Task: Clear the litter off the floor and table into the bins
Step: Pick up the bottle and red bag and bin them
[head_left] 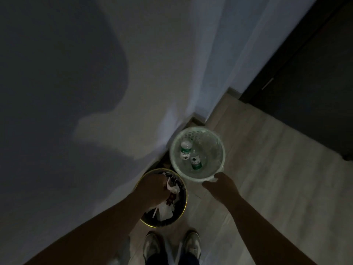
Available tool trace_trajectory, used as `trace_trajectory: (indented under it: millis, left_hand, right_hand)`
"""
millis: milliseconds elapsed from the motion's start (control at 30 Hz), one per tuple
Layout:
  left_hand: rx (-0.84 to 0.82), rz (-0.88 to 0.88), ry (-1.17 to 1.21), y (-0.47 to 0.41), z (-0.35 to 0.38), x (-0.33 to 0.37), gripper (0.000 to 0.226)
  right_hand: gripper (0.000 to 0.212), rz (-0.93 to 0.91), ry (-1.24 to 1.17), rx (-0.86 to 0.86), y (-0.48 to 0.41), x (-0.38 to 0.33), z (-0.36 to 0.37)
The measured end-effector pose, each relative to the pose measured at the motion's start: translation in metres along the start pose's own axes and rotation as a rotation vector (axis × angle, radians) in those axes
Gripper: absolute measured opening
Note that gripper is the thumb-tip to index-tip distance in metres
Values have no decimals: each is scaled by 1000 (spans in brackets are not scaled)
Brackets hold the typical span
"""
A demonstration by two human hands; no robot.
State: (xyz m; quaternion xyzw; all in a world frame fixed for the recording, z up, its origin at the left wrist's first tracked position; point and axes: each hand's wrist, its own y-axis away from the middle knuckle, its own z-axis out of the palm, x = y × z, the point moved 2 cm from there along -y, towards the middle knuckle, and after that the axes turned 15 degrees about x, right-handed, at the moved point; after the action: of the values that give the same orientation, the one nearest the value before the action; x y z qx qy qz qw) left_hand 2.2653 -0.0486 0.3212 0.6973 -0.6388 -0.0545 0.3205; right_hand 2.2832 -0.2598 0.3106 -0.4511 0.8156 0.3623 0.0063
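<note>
The left hand [152, 185] hangs over the dark bin [150, 225] at near left, fingers curled among white paper scraps [168, 212]. It is too dark to tell whether they pinch any. The right hand [219, 183] is at the near rim of the pale bin [216, 142], which holds two bottles [185, 149]; I cannot tell how its fingers lie. A scrap released off-centre could fall onto the floor [267, 178] between the bins.

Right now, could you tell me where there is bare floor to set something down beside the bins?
Bare floor lies right of the pale bin, toward the dark panel. Crowded: the dark bin, heaped with litter under the left hand; right hand at pale rim.
</note>
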Motion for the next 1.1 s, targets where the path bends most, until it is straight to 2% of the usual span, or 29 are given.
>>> trace_trajectory:
  millis: [200, 300, 333, 467, 567, 833, 1000, 1100]
  left_hand:
    - [26, 111, 7, 42, -72, 25, 46]
    - [100, 154, 6, 60, -120, 43, 17]
    - [130, 172, 8, 67, -138, 50, 15]
    - [238, 265, 16, 101, -226, 89, 42]
    - [385, 309, 46, 131, -297, 121, 44]
    - [850, 427, -51, 236, -475, 218, 43]
    - [1154, 442, -29, 312, -517, 257, 43]
    - [1285, 366, -87, 355, -519, 254, 42]
  right_hand:
    - [53, -111, 111, 62, 50, -25, -63]
    - [50, -202, 146, 95, 81, -53, -106]
    - [49, -237, 148, 106, 92, -63, -122]
    - [53, -409, 151, 208, 138, -112, -205]
    - [54, -571, 165, 324, 178, -151, -279]
    - [58, -1003, 158, 592, 285, -228, -474]
    - [54, -1337, 77, 743, 340, -243, -549]
    - [51, -1525, 67, 793, 363, -253, -562]
